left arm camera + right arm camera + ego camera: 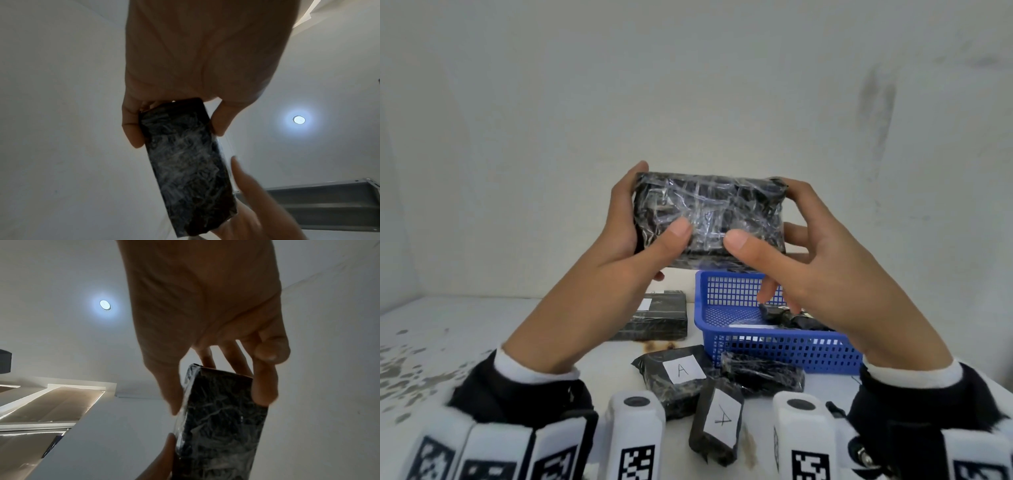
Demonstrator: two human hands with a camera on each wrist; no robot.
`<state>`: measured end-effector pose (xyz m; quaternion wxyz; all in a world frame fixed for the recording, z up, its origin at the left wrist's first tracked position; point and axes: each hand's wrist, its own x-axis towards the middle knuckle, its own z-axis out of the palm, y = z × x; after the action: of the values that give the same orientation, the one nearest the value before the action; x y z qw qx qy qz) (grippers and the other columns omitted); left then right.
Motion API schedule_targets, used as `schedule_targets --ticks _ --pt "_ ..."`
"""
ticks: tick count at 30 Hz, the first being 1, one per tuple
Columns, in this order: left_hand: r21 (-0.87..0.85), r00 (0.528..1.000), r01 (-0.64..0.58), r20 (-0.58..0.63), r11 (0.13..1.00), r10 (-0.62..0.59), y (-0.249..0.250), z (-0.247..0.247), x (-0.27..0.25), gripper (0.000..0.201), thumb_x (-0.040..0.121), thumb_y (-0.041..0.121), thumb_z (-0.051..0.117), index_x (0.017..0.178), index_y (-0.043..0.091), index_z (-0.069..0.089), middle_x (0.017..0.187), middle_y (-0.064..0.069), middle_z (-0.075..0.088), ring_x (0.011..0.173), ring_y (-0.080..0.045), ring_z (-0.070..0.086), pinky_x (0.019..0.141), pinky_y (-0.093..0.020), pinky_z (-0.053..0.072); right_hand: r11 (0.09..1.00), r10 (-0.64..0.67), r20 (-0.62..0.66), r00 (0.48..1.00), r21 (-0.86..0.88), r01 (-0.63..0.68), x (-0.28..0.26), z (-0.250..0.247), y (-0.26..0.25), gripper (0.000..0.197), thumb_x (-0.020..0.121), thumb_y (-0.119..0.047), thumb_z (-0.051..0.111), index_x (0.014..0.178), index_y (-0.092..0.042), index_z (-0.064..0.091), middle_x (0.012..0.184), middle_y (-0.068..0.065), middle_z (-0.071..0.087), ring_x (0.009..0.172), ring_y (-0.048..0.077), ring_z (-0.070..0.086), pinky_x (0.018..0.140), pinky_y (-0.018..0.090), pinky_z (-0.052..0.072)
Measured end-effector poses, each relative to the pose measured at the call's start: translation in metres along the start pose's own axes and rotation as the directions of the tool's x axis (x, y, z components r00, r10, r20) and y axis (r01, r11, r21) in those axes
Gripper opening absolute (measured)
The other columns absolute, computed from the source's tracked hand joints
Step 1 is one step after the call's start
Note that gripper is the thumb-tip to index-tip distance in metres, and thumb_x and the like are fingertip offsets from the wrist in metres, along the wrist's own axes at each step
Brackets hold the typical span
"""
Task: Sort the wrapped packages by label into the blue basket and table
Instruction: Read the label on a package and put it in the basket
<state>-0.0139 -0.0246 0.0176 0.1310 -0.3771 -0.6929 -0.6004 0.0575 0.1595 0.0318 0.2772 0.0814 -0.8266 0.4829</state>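
Both hands hold one black package wrapped in clear film (709, 219) up in front of the wall, above the table. My left hand (633, 236) grips its left end, thumb on the near face. My right hand (784, 240) pinches its right end between thumb and fingers. No label shows on the face turned to me. The same package (185, 162) fills the left wrist view and appears again as the package (222, 426) in the right wrist view. The blue basket (777, 346) stands below on the right with a dark package (794, 318) inside.
On the white table (448, 335) lie several wrapped packages: one with a white label (654, 318) left of the basket, two marked "A" (678, 373) (719, 421) in front, and an unlabelled one (763, 373) against the basket's front wall. A wall stands close behind.
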Motion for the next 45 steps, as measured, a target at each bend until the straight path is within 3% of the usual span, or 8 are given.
schedule_targets --ticks 8,15,22,26,30,35,40,45 --pt "0.012 0.999 0.013 -0.049 1.0 -0.012 0.003 0.006 -0.001 0.063 0.082 0.056 0.061 0.134 0.044 0.026 0.101 0.027 0.068 0.092 0.003 0.067 0.094 -0.038 0.049 0.997 -0.03 -0.051 0.998 -0.072 0.026 0.003 0.005 0.004 0.063 0.058 -0.073 0.066 0.115 -0.054 0.045 0.096 -0.012 0.074 0.059 0.012 0.062 0.077 0.034 0.058" --pt "-0.035 0.996 0.04 -0.077 0.999 -0.043 -0.001 0.004 0.003 0.048 0.078 0.057 0.052 0.121 0.044 0.034 0.098 0.022 0.07 0.095 -0.015 0.069 0.093 -0.049 0.052 1.0 -0.012 -0.069 0.998 0.008 0.013 0.002 0.007 -0.001 0.043 0.07 -0.066 0.061 0.108 -0.049 0.053 0.091 -0.004 0.076 0.048 0.015 0.062 0.048 0.012 0.044" --pt "-0.025 0.992 0.082 -0.094 0.996 -0.084 -0.002 0.003 0.003 0.052 0.071 0.074 0.054 0.112 0.045 0.04 0.1 -0.01 0.07 0.09 -0.025 0.069 0.087 -0.05 0.055 1.0 0.002 -0.068 0.998 -0.006 -0.002 0.004 0.007 0.0 0.039 0.072 -0.067 0.055 0.105 -0.046 0.055 0.093 -0.005 0.074 0.043 0.015 0.064 0.049 0.011 0.043" --pt "-0.024 0.987 0.12 -0.108 0.992 -0.122 0.0 0.004 0.003 0.045 0.076 0.069 0.057 0.107 0.041 0.042 0.076 0.012 0.072 0.077 -0.013 0.07 0.084 -0.046 0.056 1.0 -0.013 -0.09 0.996 -0.008 0.013 0.003 0.009 0.0 0.036 0.072 -0.068 0.056 0.098 -0.043 0.056 0.087 -0.007 0.068 0.042 0.017 0.064 0.047 0.011 0.043" --pt "-0.021 0.984 0.132 -0.114 0.991 -0.134 0.002 0.005 0.002 0.048 0.074 0.07 0.053 0.108 0.038 0.041 0.07 0.01 0.069 0.071 -0.013 0.068 0.074 -0.036 0.055 0.999 -0.032 -0.095 0.995 -0.041 0.028 0.003 0.012 0.001 0.036 0.073 -0.067 0.058 0.098 -0.043 0.053 0.086 -0.003 0.067 0.048 0.019 0.067 0.044 0.012 0.042" --pt "-0.014 0.982 0.144 -0.118 0.989 -0.145 0.001 0.006 0.002 0.06 0.073 0.074 0.059 0.119 0.042 0.037 0.082 0.02 0.071 0.078 0.0 0.067 0.084 -0.036 0.049 0.996 -0.068 -0.101 0.993 -0.072 0.061 0.005 0.014 0.006 0.042 0.071 -0.069 0.062 0.103 -0.044 0.05 0.096 -0.007 0.07 0.072 0.01 0.07 0.076 0.037 0.06" --pt "-0.05 0.977 0.201 -0.069 0.978 -0.204 0.0 0.005 0.001 0.096 0.051 0.068 0.072 0.136 0.042 0.034 0.132 0.017 0.057 0.095 -0.007 0.069 0.087 -0.044 0.056 0.998 -0.059 -0.09 0.994 0.011 0.06 0.005 0.007 0.007 0.076 0.058 -0.069 0.066 0.127 -0.06 0.035 0.115 -0.015 0.067 0.07 0.003 0.071 0.075 0.025 0.052" --pt "-0.097 0.992 0.107 -0.057 0.99 -0.113 0.001 -0.001 0.001 0.086 0.056 0.053 0.076 0.134 0.042 0.04 0.13 0.009 0.059 0.099 -0.013 0.07 0.086 -0.039 0.058 0.997 -0.078 -0.039 0.996 0.011 0.078 0.005 0.003 0.008 0.063 0.068 -0.069 0.062 0.129 -0.06 0.048 0.121 -0.018 0.067 0.088 0.014 0.075 0.095 0.035 0.054"
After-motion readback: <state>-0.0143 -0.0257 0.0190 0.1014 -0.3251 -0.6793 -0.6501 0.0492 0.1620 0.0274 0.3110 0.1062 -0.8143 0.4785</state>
